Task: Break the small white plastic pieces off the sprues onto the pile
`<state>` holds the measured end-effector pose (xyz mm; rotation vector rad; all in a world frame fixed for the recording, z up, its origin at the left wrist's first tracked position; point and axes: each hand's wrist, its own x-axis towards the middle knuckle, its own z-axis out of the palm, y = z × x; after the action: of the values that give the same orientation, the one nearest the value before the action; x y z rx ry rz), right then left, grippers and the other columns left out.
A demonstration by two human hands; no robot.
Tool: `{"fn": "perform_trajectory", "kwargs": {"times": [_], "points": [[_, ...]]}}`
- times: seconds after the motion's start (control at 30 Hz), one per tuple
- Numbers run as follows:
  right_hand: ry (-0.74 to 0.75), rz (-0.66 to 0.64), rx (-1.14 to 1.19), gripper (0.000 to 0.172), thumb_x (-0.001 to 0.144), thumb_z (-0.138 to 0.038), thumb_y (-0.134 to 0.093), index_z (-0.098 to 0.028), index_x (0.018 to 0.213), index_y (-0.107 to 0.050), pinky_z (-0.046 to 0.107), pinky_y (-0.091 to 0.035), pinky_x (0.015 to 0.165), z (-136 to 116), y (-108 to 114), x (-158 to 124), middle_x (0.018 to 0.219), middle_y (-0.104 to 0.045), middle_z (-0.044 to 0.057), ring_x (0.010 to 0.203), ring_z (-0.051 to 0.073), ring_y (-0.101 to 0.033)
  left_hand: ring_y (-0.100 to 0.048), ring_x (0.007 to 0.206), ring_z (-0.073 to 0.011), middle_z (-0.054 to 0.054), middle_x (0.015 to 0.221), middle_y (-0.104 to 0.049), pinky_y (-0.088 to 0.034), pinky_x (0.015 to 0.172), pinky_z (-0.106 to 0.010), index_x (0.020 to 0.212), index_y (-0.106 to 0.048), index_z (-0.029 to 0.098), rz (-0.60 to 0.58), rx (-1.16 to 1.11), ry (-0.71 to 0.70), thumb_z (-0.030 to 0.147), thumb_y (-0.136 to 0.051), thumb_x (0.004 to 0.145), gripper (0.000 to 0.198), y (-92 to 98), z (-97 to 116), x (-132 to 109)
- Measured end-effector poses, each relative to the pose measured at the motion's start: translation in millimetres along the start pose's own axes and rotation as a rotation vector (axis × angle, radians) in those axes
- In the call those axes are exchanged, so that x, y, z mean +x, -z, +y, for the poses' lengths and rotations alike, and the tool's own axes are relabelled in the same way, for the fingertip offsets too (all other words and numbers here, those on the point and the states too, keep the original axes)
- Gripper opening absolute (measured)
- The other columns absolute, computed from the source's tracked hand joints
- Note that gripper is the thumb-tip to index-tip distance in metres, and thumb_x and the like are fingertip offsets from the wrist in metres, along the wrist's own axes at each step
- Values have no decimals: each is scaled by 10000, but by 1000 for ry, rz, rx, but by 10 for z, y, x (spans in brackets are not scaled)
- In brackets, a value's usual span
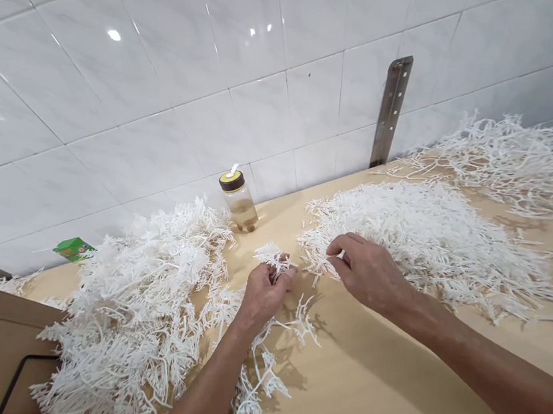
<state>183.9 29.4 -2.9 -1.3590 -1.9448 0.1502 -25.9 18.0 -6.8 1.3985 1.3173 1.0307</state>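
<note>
My left hand [265, 290] is closed around a small bunch of white branched plastic pieces [271, 254], whose fine tips stick out above the fingers. More white branched strands [298, 322] hang or lie just below that hand. To the right, my right hand [367, 264] has thumb and fingertips pinched together at the left edge of a pile of short white plastic sticks [409, 217]. Whatever lies between those fingertips is too small or hidden to make out. A large tangled heap of white branched pieces [157, 302] lies left of my left hand.
A clear jar with a dark and yellow lid [240, 204] stands by the tiled wall [266, 121]. Bare white branching frames [518, 164] lie at the back right. There are also a green packet [74, 248], a metal strip [390, 112] and a brown box [8, 367] on the left.
</note>
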Motion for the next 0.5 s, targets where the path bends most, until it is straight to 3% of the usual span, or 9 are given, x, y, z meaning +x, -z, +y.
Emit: {"fn": "perform_trajectory", "kwargs": {"times": [0.1,0.17,0.37,0.5], "points": [[-38,42,-37,141,863,-160,-478,-184,894,-614,337,-422,653,37,69,40,968,-672,84,606,165,-565,-567,642,-141,-63,812,-681,-454,589,-258,1104,-659,125,-36,-107,-9,461,-666,806,449,6,26,-3],[-89,29,29,147,878,-220,-496,-184,903,-636,334,-434,654,-1,78,42,951,-687,84,605,166,-579,-568,631,-134,-70,809,-679,-459,593,-256,1019,-684,125,-52,-121,-17,461,-628,833,387,7,46,-1],[-273,-273,380,292,907,-435,-507,-197,949,-670,306,-466,606,-205,-64,-36,779,-696,36,632,177,-618,-549,559,-121,-9,638,-599,-464,580,-259,812,-630,141,-48,-137,-75,545,-629,828,404,-38,71,-1],[-358,-310,574,303,883,-459,-527,-188,881,-660,274,-431,501,-294,-140,-66,653,-614,-5,489,133,-531,-496,539,-101,18,585,-535,-416,545,-240,673,-596,145,10,-90,-93,522,-699,781,406,-64,73,-14]]}}
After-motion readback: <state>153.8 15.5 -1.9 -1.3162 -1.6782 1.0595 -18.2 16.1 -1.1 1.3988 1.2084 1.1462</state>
